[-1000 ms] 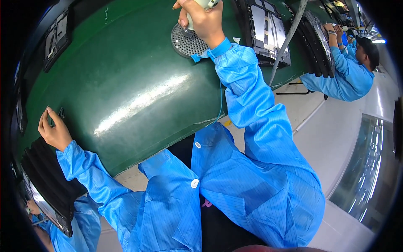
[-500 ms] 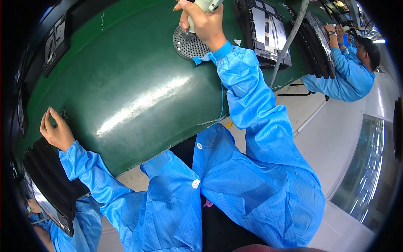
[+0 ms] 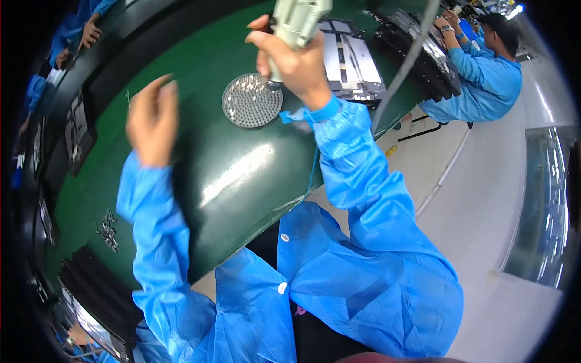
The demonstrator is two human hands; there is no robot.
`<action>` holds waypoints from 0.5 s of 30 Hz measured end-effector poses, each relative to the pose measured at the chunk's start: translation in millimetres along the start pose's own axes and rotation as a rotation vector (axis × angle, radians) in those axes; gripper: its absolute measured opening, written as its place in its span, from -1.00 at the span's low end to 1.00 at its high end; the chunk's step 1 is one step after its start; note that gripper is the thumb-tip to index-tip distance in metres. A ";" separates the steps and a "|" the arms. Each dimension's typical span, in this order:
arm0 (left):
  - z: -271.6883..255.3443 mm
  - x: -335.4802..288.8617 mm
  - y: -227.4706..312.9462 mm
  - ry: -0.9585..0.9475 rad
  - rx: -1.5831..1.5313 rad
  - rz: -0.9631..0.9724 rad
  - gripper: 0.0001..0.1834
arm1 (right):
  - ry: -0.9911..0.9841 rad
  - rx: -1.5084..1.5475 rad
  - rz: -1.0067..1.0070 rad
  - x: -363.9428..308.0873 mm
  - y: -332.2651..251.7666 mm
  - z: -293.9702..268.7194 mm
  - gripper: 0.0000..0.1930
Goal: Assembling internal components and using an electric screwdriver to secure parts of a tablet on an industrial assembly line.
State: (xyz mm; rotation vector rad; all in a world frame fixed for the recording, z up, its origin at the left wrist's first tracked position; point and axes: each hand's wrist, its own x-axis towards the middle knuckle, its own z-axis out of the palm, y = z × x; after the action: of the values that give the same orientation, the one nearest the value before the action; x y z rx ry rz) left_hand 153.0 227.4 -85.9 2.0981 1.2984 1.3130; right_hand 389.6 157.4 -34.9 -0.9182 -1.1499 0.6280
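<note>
My right hand [image 3: 298, 65] is wrapped round a pale grey-green powered screwdriver [image 3: 301, 23], whose upper end runs out of the picture. Its lower tip is by the edge of a round metal dish [image 3: 252, 112] with a pattern of small dots or holes. My left hand [image 3: 152, 121] is raised over the green table mat [image 3: 193, 115], left of the dish. Motion smears its fingers, so whether anything small is between them cannot be made out. A loose heap of small dark parts [image 3: 109, 231] lies on the mat nearer my left sleeve.
Flat black-and-silver device panels [image 3: 357, 60] lie right of my right hand, with a black stack [image 3: 423, 54] beyond. Another stack [image 3: 97, 290] is at the lower left. A grey cable [image 3: 407, 60] hangs at the right. A co-worker [image 3: 493, 78] in blue sits at the right.
My left hand has moved from beside the small dark parts up and right, nearer the dish. The screwdriver has lifted off the dish. The whole view has shifted.
</note>
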 end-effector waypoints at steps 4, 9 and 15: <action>128.5 57.4 78.5 -0.719 -0.146 -0.320 -0.22 | 0.148 -0.063 -0.042 -4.4 -32.9 -36.3 -0.83; 244.4 31.8 140.9 -0.869 0.184 -0.329 0.24 | 0.260 -0.227 -0.053 -16.7 -58.4 -104.6 -0.85; 254.8 38.4 160.9 -0.871 0.398 -0.091 0.02 | 0.280 -0.245 -0.091 -18.9 -68.4 -128.9 -0.84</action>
State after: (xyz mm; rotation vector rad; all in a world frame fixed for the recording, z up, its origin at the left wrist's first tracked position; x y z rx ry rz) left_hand 456.7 218.4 -87.1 2.3806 1.2550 0.0151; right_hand 504.0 71.1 -1.7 -1.1162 -1.0226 0.2762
